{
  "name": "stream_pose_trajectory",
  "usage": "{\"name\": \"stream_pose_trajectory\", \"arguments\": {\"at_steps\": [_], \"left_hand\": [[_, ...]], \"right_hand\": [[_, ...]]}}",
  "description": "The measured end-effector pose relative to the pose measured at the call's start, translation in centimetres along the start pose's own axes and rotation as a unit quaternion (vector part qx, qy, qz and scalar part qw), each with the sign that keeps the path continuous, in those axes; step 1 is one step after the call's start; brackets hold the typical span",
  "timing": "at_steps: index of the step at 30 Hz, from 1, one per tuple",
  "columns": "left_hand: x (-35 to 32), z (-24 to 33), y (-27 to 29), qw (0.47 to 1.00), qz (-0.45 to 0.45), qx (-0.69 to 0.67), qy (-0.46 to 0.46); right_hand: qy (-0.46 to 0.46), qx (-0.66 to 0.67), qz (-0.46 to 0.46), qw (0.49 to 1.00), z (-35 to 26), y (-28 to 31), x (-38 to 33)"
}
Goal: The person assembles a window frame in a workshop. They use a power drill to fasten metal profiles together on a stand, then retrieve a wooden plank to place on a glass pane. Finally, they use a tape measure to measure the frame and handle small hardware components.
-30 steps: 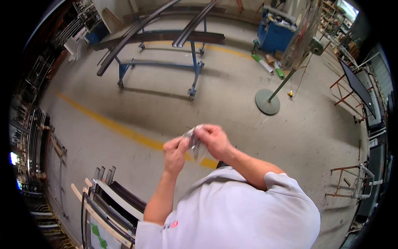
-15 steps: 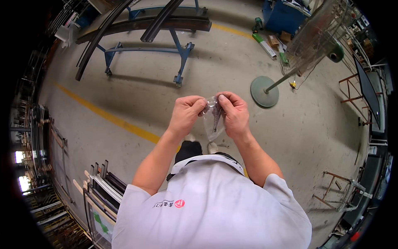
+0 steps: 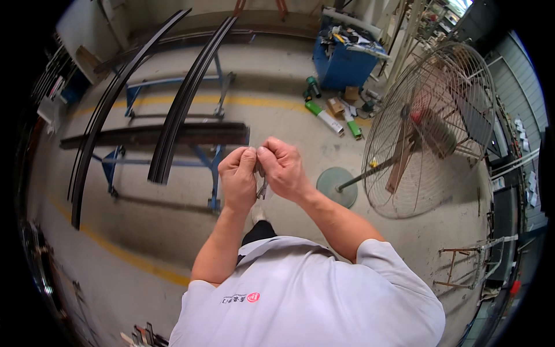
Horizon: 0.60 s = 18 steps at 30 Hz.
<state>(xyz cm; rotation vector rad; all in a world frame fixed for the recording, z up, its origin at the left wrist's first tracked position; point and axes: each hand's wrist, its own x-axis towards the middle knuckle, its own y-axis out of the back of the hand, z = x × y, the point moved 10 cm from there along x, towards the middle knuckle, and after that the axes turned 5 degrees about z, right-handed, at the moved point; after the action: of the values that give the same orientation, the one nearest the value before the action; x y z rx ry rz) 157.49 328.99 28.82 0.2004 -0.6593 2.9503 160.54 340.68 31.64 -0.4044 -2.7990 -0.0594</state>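
the left hand [image 3: 237,176] and right hand [image 3: 282,170] pinch a small, greyish packet [image 3: 262,186] between them, mostly hiding it, long grooved bars [image 3: 192,97] toward ten o'clock, a wire-caged fan [image 3: 417,115] past two.

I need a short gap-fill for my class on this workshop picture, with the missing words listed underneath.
1. The left hand and the right hand hold a small bag ____ them.
2. The line painted across the floor is coloured ____.
3. The big fan stands to the ____ of both hands.
4. The stand under the long dark bars is painted ____.

Missing words: between; yellow; right; blue.
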Motion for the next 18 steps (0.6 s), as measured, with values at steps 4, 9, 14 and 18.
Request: {"name": "stream_pose_trajectory", "arguments": {"at_steps": [4, 9, 14, 18], "left_hand": [[10.2, -0.9, -3.5, 0.995, 0.062, -0.069, -0.035], [21.5, -5.7, -9.0, 0.989, 0.098, -0.093, -0.054], [30.7, -11.6, -15.2, 0.983, 0.143, -0.014, -0.114], [39.7, -18.1, -21.0, 0.989, 0.129, -0.021, -0.062]], "right_hand": [[0.120, -0.117, 0.125, 0.978, -1.4, 1.8, 10.6], [0.049, 0.010, 0.257, 0.965, 7.0, 8.3, 22.3], [0.000, 0.135, 0.314, 0.940, 13.7, 14.9, 32.8], [-0.026, 0.168, 0.256, 0.952, 18.9, 19.5, 42.0]]}}
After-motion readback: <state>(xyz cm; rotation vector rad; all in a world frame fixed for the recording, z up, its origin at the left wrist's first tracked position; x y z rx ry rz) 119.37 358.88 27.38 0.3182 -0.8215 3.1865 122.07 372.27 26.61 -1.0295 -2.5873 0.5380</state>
